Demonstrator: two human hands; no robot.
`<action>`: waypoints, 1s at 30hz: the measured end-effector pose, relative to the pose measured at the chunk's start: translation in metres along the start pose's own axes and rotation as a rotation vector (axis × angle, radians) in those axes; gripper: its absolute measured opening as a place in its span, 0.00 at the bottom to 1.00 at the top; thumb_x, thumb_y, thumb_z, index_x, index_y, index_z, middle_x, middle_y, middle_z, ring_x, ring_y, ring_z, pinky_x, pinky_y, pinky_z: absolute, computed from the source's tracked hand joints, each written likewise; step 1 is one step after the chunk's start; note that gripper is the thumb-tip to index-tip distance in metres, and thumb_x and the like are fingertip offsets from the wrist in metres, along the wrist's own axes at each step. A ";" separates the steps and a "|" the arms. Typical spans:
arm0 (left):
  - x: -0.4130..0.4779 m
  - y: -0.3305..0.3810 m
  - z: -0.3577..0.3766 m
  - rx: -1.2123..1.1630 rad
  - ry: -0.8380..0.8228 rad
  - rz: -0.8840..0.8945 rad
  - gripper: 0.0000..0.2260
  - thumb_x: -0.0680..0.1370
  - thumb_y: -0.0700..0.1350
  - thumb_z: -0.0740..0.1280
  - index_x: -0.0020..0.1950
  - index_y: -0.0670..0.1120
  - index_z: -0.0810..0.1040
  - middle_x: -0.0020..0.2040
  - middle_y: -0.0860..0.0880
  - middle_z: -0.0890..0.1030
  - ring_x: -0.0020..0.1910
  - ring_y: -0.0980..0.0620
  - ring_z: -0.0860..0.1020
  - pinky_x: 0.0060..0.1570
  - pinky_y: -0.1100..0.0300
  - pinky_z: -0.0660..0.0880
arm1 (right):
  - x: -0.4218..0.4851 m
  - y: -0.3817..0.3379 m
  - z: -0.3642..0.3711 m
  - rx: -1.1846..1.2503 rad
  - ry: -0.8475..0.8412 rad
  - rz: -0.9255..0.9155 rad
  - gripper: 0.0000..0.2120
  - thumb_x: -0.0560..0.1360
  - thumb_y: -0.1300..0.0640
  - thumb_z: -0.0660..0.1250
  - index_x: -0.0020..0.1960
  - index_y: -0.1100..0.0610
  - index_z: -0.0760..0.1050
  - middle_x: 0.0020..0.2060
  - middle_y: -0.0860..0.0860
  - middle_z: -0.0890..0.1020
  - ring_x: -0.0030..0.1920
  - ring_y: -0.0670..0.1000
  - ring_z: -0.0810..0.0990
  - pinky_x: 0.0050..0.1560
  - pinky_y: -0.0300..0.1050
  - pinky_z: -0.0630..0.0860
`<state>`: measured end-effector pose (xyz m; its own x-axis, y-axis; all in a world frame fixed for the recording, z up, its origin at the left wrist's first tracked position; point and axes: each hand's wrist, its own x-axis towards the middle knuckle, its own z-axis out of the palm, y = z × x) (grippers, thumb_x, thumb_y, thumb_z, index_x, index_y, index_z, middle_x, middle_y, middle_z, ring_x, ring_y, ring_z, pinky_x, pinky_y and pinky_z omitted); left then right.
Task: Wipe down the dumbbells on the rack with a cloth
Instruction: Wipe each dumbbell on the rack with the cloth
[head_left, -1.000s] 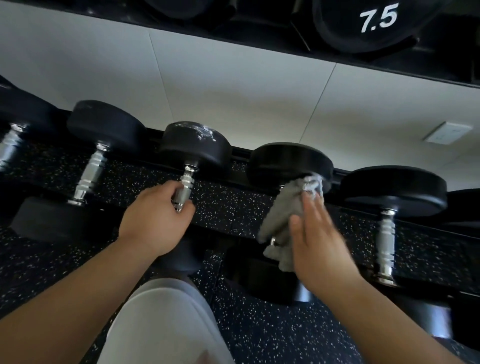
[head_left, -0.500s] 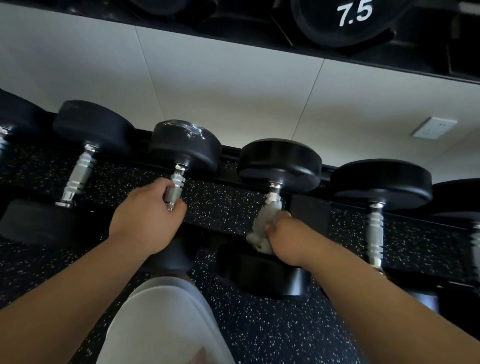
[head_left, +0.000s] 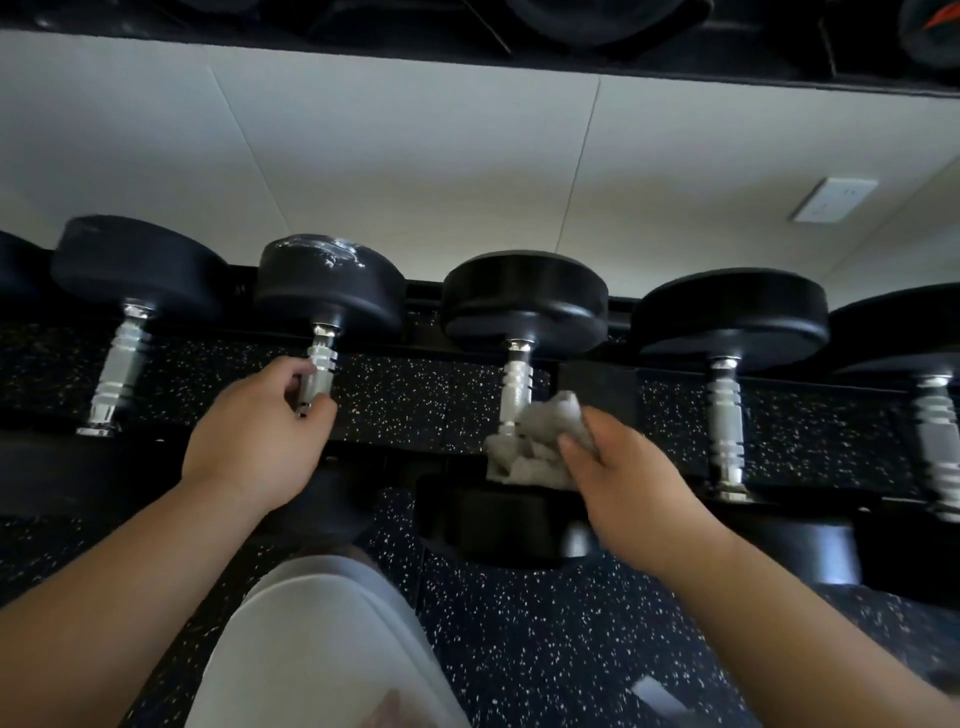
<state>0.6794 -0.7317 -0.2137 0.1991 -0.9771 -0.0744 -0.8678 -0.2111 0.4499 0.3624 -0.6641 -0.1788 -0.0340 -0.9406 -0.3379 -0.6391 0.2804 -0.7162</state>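
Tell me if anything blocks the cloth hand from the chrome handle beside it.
Nothing visible does. The right hand holds the grey cloth right beside the lower end of the chrome handle, with no object between them. The left hand grips the neighbouring handle, clear of it.

Pale panelled wall (head_left: 415, 171) with a white socket plate (head_left: 835, 199) above black speckled rubber floor (head_left: 545, 649).

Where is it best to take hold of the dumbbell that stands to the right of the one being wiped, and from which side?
Grip the dumbbell by its ribbed metal handle, coming from the front and above. The handle is narrow and bare between the wide black heads, with gaps on both sides for fingers.
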 end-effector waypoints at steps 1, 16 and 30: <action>0.000 0.000 0.000 0.004 -0.001 -0.002 0.15 0.78 0.60 0.64 0.64 0.62 0.75 0.46 0.56 0.81 0.39 0.50 0.80 0.37 0.55 0.74 | -0.019 0.002 -0.002 0.086 0.071 -0.033 0.07 0.85 0.50 0.59 0.53 0.47 0.75 0.42 0.47 0.83 0.40 0.49 0.81 0.35 0.40 0.75; -0.055 0.076 0.027 -0.083 0.049 0.510 0.20 0.81 0.57 0.59 0.62 0.47 0.82 0.60 0.48 0.82 0.63 0.44 0.76 0.66 0.48 0.71 | -0.114 0.107 0.043 0.233 0.070 0.074 0.13 0.86 0.53 0.54 0.62 0.35 0.70 0.44 0.42 0.84 0.39 0.46 0.82 0.40 0.40 0.78; -0.096 0.139 0.074 0.173 -0.084 0.725 0.21 0.78 0.64 0.57 0.60 0.54 0.81 0.55 0.57 0.83 0.55 0.51 0.76 0.49 0.56 0.71 | 0.015 0.161 0.135 -0.534 -0.034 0.003 0.32 0.83 0.56 0.57 0.84 0.57 0.49 0.77 0.58 0.27 0.82 0.61 0.41 0.81 0.54 0.44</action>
<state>0.5058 -0.6697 -0.2096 -0.4795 -0.8698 0.1166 -0.8285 0.4925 0.2665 0.3633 -0.6069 -0.3816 -0.0177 -0.9307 -0.3655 -0.9413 0.1388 -0.3078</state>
